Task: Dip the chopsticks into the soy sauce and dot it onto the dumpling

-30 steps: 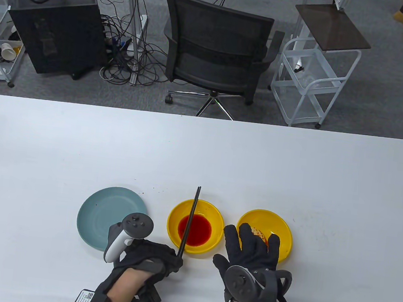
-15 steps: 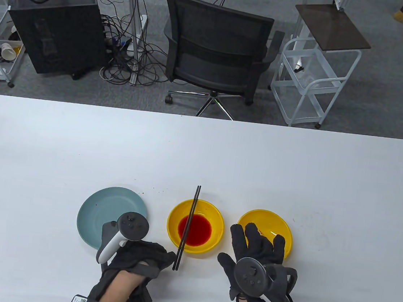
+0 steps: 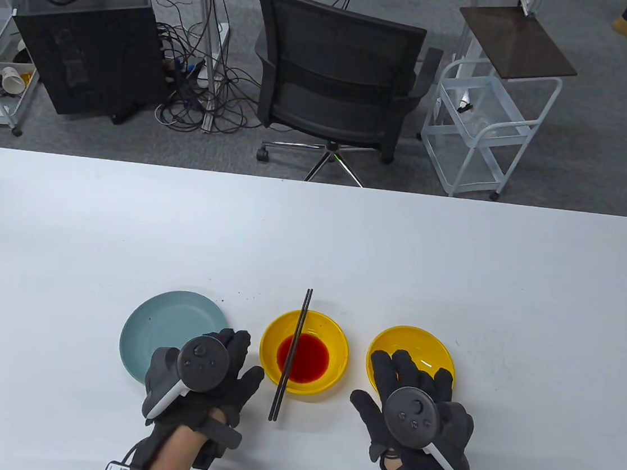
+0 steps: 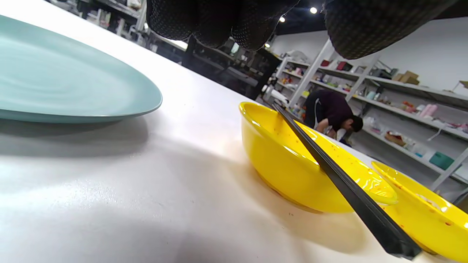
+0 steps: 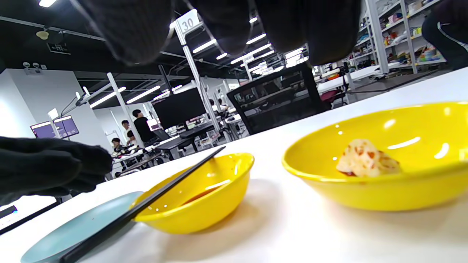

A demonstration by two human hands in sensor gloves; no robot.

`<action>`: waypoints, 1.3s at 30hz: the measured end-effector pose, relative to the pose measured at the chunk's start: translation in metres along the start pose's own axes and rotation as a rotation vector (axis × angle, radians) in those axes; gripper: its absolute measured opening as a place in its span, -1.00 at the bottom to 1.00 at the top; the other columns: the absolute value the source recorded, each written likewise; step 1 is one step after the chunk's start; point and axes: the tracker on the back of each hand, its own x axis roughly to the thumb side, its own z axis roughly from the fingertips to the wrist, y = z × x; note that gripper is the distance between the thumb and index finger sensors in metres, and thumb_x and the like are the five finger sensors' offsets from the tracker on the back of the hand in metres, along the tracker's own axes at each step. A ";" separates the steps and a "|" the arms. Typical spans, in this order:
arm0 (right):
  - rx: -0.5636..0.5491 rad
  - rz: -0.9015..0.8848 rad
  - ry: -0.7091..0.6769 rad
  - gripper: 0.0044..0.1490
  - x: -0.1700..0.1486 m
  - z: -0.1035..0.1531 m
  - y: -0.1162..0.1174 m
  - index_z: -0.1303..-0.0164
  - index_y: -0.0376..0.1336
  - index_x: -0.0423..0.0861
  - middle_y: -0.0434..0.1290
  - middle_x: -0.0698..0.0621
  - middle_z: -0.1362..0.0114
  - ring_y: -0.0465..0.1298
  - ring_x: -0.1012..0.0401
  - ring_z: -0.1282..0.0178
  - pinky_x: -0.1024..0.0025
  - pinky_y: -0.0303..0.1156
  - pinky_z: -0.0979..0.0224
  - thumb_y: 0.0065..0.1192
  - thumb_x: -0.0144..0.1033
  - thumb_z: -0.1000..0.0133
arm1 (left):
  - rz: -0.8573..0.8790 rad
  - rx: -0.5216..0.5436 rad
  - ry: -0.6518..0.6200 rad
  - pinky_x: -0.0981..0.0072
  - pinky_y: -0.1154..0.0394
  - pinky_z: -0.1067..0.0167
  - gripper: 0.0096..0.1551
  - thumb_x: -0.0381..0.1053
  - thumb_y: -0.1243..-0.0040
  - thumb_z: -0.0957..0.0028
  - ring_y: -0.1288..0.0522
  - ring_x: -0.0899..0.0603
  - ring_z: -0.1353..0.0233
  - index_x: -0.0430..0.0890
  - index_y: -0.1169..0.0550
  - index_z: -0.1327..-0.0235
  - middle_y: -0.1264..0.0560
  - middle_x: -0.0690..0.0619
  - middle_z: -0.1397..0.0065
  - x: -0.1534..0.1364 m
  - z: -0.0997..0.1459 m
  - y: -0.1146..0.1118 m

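Note:
A pair of black chopsticks (image 3: 291, 351) lies across the yellow bowl of red sauce (image 3: 334, 350), near end on the table; it also shows in the left wrist view (image 4: 340, 182) and the right wrist view (image 5: 153, 202). A dumpling with red dots (image 5: 365, 159) sits in the right yellow bowl (image 3: 420, 343), hidden by my hand in the table view. My left hand (image 3: 230, 367) rests flat and empty on the table, left of the chopsticks, not touching them. My right hand (image 3: 405, 375) lies open and empty over the near edge of the dumpling bowl.
A teal plate (image 3: 162, 325) sits left of the sauce bowl, partly under my left hand. Small red spots (image 3: 239, 293) mark the table behind the plate. An office chair (image 3: 337, 79) and a white cart (image 3: 484, 130) stand beyond the table's far edge.
My left hand let go of the chopsticks, which now rest across the sauce bowl, then spread flat on the table. My right hand drew back toward me, fingers open.

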 end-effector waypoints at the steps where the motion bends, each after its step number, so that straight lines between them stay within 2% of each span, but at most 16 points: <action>1: 0.001 0.002 -0.001 -0.04 0.000 0.000 0.000 -0.54 0.07 -0.09 0.11 -0.30 -0.62 0.32 -0.30 -0.43 -0.56 -0.16 -0.51 0.13 0.18 -0.01 | -0.005 0.002 0.007 -0.42 -0.05 -0.48 -0.07 0.37 -0.17 -0.02 -0.20 -0.41 -0.64 -0.07 -0.30 -0.58 -0.20 -0.06 -0.67 -0.001 0.000 0.000; 5: -0.001 -0.012 -0.011 -0.05 -0.002 -0.002 0.000 -0.53 0.09 -0.08 0.12 -0.29 -0.62 0.32 -0.29 -0.44 -0.56 -0.18 -0.52 0.14 0.18 0.00 | -0.063 0.011 0.036 -0.42 -0.03 -0.49 -0.06 0.38 -0.16 -0.02 -0.14 -0.40 -0.68 -0.03 -0.27 -0.61 -0.16 -0.03 -0.70 -0.008 -0.003 0.003; 10: -0.071 -0.032 -0.042 -0.08 -0.016 -0.009 -0.006 -0.51 0.13 -0.08 0.14 -0.27 -0.62 0.32 -0.28 -0.45 -0.58 -0.20 -0.51 0.14 0.16 0.00 | -0.173 0.029 0.077 -0.43 0.00 -0.49 -0.06 0.38 -0.16 -0.02 -0.10 -0.40 -0.70 -0.02 -0.25 -0.62 -0.11 -0.02 -0.72 -0.017 -0.007 0.005; 15: -0.102 -0.079 -0.075 -0.09 -0.027 -0.012 -0.008 -0.51 0.12 -0.07 0.11 -0.26 -0.64 0.28 -0.28 -0.48 -0.58 -0.21 -0.51 0.15 0.15 0.00 | -0.170 0.059 0.066 -0.43 0.04 -0.50 -0.06 0.38 -0.15 -0.02 -0.02 -0.37 -0.72 -0.01 -0.25 -0.62 -0.02 -0.01 -0.74 -0.016 -0.007 0.007; 18: -0.035 -0.022 -0.015 -0.03 -0.032 -0.013 -0.003 -0.57 0.01 -0.03 -0.02 -0.24 -0.69 0.17 -0.31 -0.56 -0.58 -0.24 -0.51 0.13 0.18 0.00 | -0.148 0.085 0.059 -0.43 0.05 -0.50 -0.06 0.39 -0.15 -0.02 -0.01 -0.37 -0.73 0.00 -0.24 -0.62 -0.02 0.00 -0.74 -0.016 -0.006 0.011; 20: 0.071 0.027 0.050 0.06 -0.036 -0.015 0.004 -0.60 -0.15 0.00 -0.20 -0.22 -0.72 0.02 -0.34 -0.62 -0.58 -0.30 -0.50 0.11 0.23 0.00 | -0.153 0.087 0.070 -0.43 0.06 -0.50 -0.06 0.39 -0.15 -0.02 0.00 -0.37 -0.73 0.01 -0.24 -0.63 -0.01 0.01 -0.75 -0.018 -0.006 0.013; 22: 0.114 0.044 0.070 0.11 -0.039 -0.016 0.007 -0.60 -0.23 0.01 -0.28 -0.21 -0.72 -0.05 -0.35 -0.64 -0.58 -0.33 -0.49 0.10 0.26 0.00 | -0.158 0.077 0.068 -0.43 0.06 -0.50 -0.05 0.39 -0.15 -0.02 0.00 -0.37 -0.73 0.01 -0.24 -0.63 -0.01 0.01 -0.75 -0.020 -0.007 0.012; 30: 0.071 0.011 0.047 0.12 -0.036 -0.015 0.003 -0.60 -0.25 0.01 -0.32 -0.19 -0.72 -0.12 -0.35 -0.65 -0.58 -0.35 -0.49 0.10 0.26 0.01 | -0.141 0.067 0.065 -0.44 0.06 -0.50 -0.06 0.40 -0.16 -0.02 -0.02 -0.37 -0.73 0.01 -0.25 -0.63 -0.02 -0.01 -0.75 -0.024 -0.008 0.013; 35: 0.089 0.010 0.023 0.11 -0.032 -0.015 0.005 -0.60 -0.23 0.00 -0.31 -0.19 -0.72 -0.10 -0.35 -0.65 -0.58 -0.35 -0.49 0.09 0.26 0.00 | -0.115 0.059 0.066 -0.45 0.06 -0.49 -0.06 0.39 -0.16 -0.02 -0.04 -0.38 -0.71 -0.01 -0.26 -0.62 -0.04 -0.01 -0.74 -0.027 -0.007 0.014; 39: 0.147 0.008 0.018 0.10 -0.032 -0.014 0.009 -0.60 -0.20 -0.02 -0.29 -0.21 -0.72 -0.08 -0.35 -0.64 -0.59 -0.35 -0.48 0.09 0.25 0.00 | -0.113 0.037 0.072 -0.45 0.05 -0.49 -0.06 0.39 -0.16 -0.02 -0.06 -0.39 -0.71 -0.01 -0.27 -0.62 -0.05 -0.02 -0.74 -0.027 -0.007 0.011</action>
